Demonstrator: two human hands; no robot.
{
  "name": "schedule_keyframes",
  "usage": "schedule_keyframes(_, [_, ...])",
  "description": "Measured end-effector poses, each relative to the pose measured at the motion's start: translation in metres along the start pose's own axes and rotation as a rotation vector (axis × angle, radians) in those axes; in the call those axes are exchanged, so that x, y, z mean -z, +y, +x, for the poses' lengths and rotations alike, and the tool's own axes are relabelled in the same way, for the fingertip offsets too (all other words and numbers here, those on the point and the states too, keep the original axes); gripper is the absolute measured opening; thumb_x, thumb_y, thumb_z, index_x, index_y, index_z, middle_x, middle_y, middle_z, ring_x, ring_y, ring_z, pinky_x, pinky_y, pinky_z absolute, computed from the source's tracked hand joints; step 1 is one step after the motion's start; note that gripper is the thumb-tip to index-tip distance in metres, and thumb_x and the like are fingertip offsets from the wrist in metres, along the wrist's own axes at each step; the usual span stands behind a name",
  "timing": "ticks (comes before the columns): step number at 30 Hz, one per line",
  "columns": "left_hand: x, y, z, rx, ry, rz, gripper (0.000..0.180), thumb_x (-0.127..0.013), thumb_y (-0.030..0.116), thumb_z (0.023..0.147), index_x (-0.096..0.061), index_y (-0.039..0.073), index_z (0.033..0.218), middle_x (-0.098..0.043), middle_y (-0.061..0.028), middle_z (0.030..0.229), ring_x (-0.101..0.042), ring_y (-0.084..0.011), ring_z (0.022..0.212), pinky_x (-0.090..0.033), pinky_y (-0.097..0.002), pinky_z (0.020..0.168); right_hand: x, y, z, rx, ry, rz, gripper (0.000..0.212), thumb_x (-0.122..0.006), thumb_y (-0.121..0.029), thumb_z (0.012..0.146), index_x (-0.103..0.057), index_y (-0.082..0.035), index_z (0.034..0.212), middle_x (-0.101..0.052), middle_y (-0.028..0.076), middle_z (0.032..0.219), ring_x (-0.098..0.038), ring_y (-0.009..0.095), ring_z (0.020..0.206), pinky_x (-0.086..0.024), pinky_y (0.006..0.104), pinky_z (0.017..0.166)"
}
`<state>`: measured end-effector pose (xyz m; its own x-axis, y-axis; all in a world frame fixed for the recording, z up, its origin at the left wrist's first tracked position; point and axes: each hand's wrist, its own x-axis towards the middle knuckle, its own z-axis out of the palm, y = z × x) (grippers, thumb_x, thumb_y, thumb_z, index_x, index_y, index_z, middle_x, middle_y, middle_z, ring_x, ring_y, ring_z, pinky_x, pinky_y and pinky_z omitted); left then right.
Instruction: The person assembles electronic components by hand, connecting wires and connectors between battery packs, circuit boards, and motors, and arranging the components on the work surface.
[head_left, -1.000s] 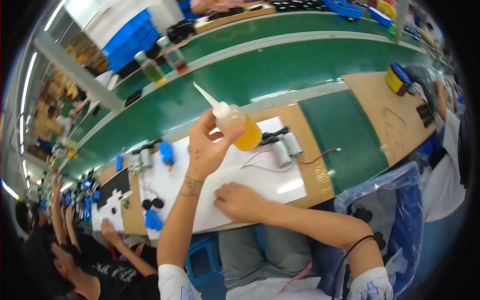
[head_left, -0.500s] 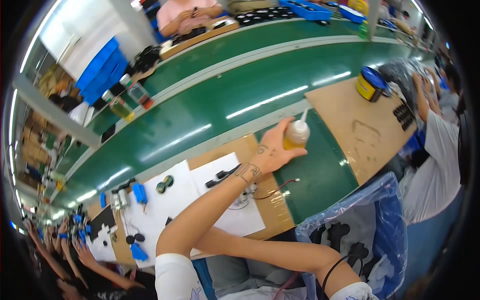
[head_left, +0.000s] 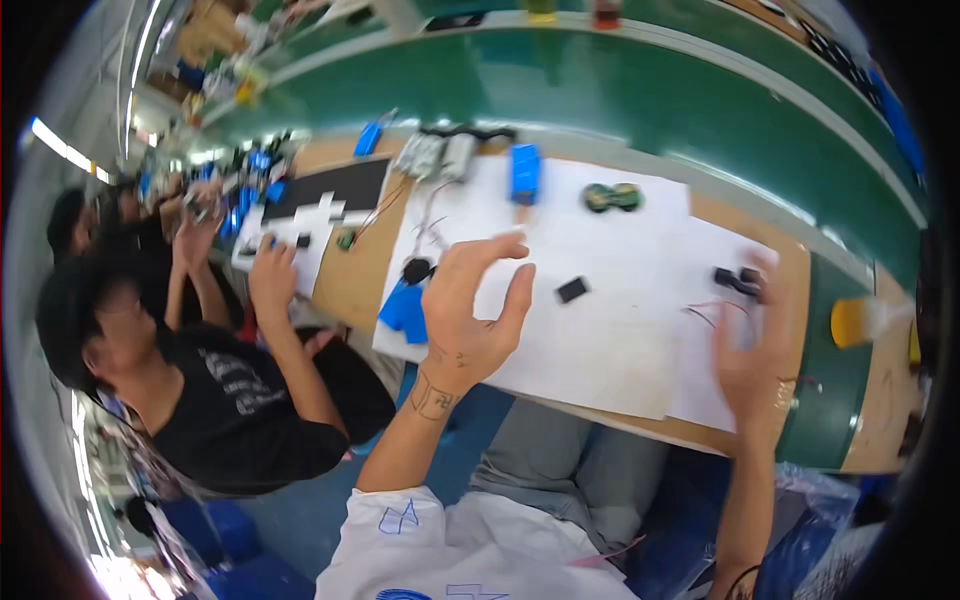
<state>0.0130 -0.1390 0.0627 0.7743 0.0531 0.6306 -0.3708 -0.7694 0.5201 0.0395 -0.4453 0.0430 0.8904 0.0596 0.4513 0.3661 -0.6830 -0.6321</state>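
My left hand (head_left: 468, 312) hovers over the white paper (head_left: 620, 345), thumb and forefinger curved apart with nothing between them. Just beyond its fingertips lies a blue wrapped block (head_left: 525, 172) with thin wires. My right hand (head_left: 748, 345) is smeared by motion at the paper's right side, close to small black parts (head_left: 735, 281); whether it grips them is unclear. Between the hands a small black rectangle (head_left: 572, 290) rests on the paper. Farther back sits a pair of round green pieces (head_left: 612, 197). A squeeze bottle with yellow liquid (head_left: 850, 323) stands right of my right hand.
Silver cylinders (head_left: 440, 157) and a black sheet (head_left: 330, 190) lie at the back left. Blue pieces (head_left: 404, 312) are beside my left wrist. A person in black (head_left: 240, 385) works close by on the left. A plastic-lined bin (head_left: 810, 510) stands at lower right.
My left hand has let go of the squeeze bottle and swung left over the paper. My arms are uncrossed, with the right hand now above the paper's right side. The view has turned left.
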Motion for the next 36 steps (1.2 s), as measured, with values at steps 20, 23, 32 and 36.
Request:
schedule_keyframes(20, [0.029, -0.092, -0.053, 0.437, 0.167, 0.002, 0.052, -0.080, 0.013, 0.071, -0.072, 0.008, 0.122, -0.071, -0.0058, 0.105, -0.066, -0.0244, 0.103, -0.054, -0.0395, 0.089, -0.060, -0.035, 0.059, 0.222, 0.011, -0.278, 0.028, -0.062, 0.009, 0.090, -0.070, 0.009, 0.117, -0.074, 0.020, 0.104, -0.069, 0.024, 0.077, -0.056, 0.0320, 0.064])
schedule_keyframes(23, [0.030, -0.091, -0.055, 0.449, 0.162, -0.044, 0.052, -0.079, 0.013, 0.073, -0.070, 0.007, 0.124, -0.070, -0.0067, 0.106, -0.066, -0.0253, 0.103, -0.054, -0.0392, 0.090, -0.089, 0.012, 0.019, -0.034, -0.782, 0.087, 0.051, -0.062, -0.005, 0.093, -0.054, -0.006, 0.143, -0.051, 0.028, 0.142, -0.051, 0.043, 0.125, -0.043, 0.0581, 0.101])
schedule_keyframes(32, [0.035, -0.097, -0.054, 0.410, 0.162, -0.056, 0.041, -0.079, 0.017, 0.078, -0.070, 0.009, 0.117, -0.070, -0.0075, 0.101, -0.065, -0.0295, 0.100, -0.053, -0.0413, 0.088, -0.171, -0.098, 0.010, 0.608, -0.569, 0.280, 0.032, -0.065, 0.007, 0.079, -0.067, 0.003, 0.111, -0.070, 0.019, 0.101, -0.067, 0.033, 0.086, -0.054, 0.0401, 0.078])
schedule_keyframes(36, [0.032, -0.095, -0.053, 0.391, 0.127, -0.026, 0.034, -0.082, 0.019, 0.081, -0.074, 0.009, 0.112, -0.071, -0.0089, 0.102, -0.065, -0.0315, 0.100, -0.053, -0.0428, 0.088, -0.179, -0.115, 0.012, 0.575, -0.382, 0.411, 0.022, -0.066, 0.009, 0.076, -0.068, 0.002, 0.097, -0.068, 0.014, 0.082, -0.062, 0.026, 0.064, -0.050, 0.0366, 0.060])
